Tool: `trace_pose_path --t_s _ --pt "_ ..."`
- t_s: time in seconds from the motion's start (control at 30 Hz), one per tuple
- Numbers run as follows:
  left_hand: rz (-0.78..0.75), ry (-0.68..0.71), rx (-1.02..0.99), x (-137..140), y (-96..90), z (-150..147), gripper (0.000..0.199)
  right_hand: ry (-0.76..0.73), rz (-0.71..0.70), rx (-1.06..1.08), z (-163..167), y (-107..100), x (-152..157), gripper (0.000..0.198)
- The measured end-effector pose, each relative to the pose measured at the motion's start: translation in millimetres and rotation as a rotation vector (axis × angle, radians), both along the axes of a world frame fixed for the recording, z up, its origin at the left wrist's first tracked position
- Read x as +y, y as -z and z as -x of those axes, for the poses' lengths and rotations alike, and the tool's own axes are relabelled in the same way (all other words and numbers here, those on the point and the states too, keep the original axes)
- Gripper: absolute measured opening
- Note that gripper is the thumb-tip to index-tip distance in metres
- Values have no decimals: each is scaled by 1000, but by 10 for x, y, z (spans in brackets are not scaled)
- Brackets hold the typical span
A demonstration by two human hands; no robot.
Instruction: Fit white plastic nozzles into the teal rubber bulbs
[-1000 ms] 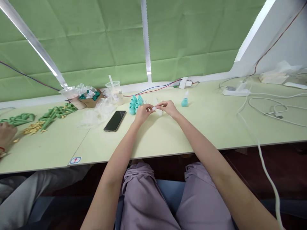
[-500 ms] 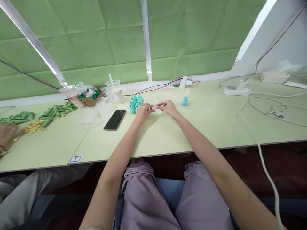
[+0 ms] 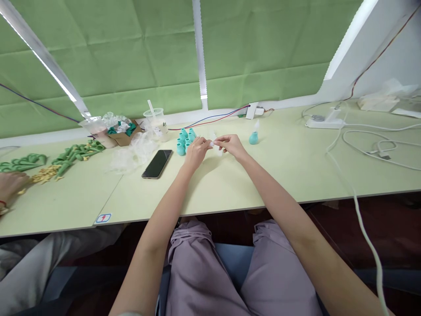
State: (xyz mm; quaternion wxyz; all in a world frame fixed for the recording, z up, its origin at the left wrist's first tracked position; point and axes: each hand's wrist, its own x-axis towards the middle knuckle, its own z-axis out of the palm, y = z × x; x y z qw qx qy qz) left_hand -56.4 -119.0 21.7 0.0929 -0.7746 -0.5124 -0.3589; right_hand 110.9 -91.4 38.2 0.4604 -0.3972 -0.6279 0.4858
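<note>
Between the fingertips of my left hand and my right hand is a small white translucent piece. Both hands pinch it just above the table, and its exact kind is too small to make out. Several teal rubber bulbs with open necks stand grouped behind and left of my left hand, which partly hides them. More clear white pieces lie on the table behind my hands, mostly covered. Right of my right hand, one teal bulb stands upright with a clear tip on top.
A phone lies left of my left arm, beside crumpled clear plastic. Behind are drink cups and a small cardboard box. Another person's hand is at far left near green and yellow parts. A power strip with white cables is right.
My hands stay in nearly the same place, fingers shifting slightly around the small white piece. The view has moved a little; the other things stand as before.
</note>
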Motion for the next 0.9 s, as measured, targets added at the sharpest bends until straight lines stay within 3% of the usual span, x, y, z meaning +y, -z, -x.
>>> trace_pose_path --t_s 0.3,0.53,0.63,0.9 --pt "-36 25 47 -2 0 3 18 -55 85 36 -29 -5 -15 26" --pt "-199 -14 205 -48 -16 -10 29 -268 244 246 -86 -4 -39 24" --pt "-255 -20 299 -66 -31 -12 31 -349 295 272 -110 8 -32 20" --pt "-265 -21 406 -87 -50 -34 31 -379 413 318 -125 34 8 6"
